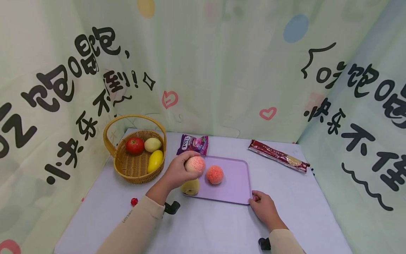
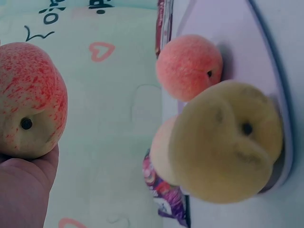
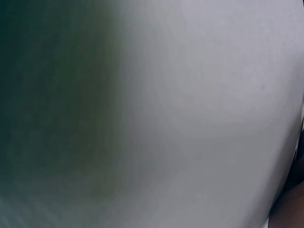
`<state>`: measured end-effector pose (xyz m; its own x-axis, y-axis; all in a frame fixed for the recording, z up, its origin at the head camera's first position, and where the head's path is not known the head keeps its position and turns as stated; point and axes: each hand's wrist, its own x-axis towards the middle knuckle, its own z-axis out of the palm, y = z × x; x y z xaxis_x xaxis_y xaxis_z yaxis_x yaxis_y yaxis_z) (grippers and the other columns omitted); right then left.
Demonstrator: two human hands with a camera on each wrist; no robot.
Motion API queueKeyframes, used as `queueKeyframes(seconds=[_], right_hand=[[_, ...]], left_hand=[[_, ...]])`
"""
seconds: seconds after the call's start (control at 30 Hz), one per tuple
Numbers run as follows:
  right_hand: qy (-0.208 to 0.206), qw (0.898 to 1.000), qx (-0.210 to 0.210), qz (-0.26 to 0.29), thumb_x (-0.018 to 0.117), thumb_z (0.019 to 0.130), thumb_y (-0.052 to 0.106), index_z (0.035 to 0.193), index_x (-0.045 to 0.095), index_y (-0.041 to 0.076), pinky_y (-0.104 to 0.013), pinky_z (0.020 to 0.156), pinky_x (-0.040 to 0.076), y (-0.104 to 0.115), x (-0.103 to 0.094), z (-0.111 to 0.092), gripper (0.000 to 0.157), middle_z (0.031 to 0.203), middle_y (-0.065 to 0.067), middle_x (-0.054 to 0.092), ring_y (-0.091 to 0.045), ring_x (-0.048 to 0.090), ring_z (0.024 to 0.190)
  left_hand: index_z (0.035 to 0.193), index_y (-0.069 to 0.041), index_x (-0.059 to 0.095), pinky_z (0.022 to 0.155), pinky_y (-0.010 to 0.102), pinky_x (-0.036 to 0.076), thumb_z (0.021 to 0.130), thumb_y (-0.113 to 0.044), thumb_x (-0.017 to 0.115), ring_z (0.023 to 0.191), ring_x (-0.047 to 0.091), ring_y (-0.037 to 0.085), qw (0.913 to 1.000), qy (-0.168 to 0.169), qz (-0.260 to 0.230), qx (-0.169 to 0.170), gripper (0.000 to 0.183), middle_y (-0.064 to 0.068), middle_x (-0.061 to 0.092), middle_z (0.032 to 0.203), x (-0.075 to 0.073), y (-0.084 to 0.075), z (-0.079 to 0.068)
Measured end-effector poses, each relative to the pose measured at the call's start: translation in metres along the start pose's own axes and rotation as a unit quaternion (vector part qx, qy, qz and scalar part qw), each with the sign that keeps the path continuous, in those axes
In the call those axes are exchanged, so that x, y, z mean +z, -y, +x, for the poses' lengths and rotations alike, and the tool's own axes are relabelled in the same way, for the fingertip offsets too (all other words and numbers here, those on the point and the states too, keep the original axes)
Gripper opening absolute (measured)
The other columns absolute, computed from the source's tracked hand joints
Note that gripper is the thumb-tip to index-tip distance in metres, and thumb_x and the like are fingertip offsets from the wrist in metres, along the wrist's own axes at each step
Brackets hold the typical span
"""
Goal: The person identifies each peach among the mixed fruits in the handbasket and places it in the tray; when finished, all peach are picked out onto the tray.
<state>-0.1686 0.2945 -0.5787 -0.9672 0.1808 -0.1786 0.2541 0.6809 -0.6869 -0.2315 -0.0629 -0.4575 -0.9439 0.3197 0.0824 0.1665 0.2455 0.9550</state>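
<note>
My left hand [image 1: 177, 172] grips a pink-speckled peach [image 1: 195, 165] above the left side of a lilac tray [image 1: 233, 178]. In the left wrist view the held peach [image 2: 31, 90] shows its dark stem pit. On the tray lie a coral-pink peach [image 1: 214, 174] and a dull yellow fruit [image 1: 191, 187], partly covered by the left hand in the head view. Behind the yellow fruit, the left wrist view shows part of a paler round fruit [image 2: 164, 149]. My right hand [image 1: 264, 209] pinches the tray's front right corner. The right wrist view is mostly a blur.
A wicker basket [image 1: 118, 165] at the back left holds a tomato [image 1: 135, 145], a pale oval fruit [image 1: 153, 145] and a yellow mango-like fruit [image 1: 155, 161]. Behind the tray lies a purple snack bag [image 1: 190, 144]; a long maroon packet [image 1: 279, 155] is back right. A small red item [image 1: 134, 201] sits front left.
</note>
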Motion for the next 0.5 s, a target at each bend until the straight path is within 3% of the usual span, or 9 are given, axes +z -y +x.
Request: queueKeyframes(seconds=[0.5], right_hand=[[0.000, 1.000, -0.001, -0.001, 0.068, 0.095, 0.016, 0.133, 0.062, -0.004, -0.027, 0.068, 0.044, -0.001, 0.001, 0.000, 0.043, 0.092, -0.006, 0.059, -0.019, 0.052, 0.082]], left_hand=[[0.128, -0.023, 0.065, 0.098, 0.045, 0.057, 0.077, -0.017, 0.087, 0.116, 0.059, 0.022, 0.9991, 0.039, 0.016, 0.004, 0.056, -0.004, 0.064, 0.130, 0.042, 0.022, -0.004]])
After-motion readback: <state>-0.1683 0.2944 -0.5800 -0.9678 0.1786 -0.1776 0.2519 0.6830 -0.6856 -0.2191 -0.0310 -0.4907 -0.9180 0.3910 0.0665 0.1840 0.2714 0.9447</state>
